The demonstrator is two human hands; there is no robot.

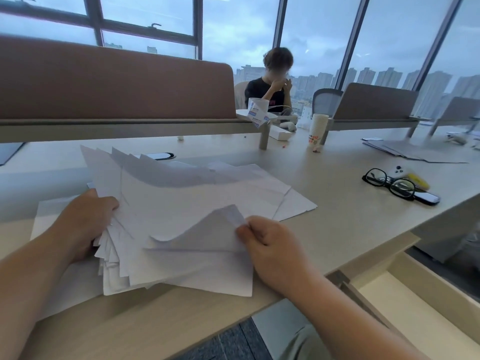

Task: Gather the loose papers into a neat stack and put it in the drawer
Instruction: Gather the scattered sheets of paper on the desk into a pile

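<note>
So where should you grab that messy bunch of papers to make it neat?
Probably by its two short sides, one of the hands on each. The left hand already grips the left edge of the papers, where the corners fan out. The right hand only pinches one curled corner, so it could slide to the right edge, then tap the sheets square on the desk.

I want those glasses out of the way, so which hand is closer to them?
Right. The right hand pinches a sheet just left of the glasses; the left hand grips the papers farther away.
</note>
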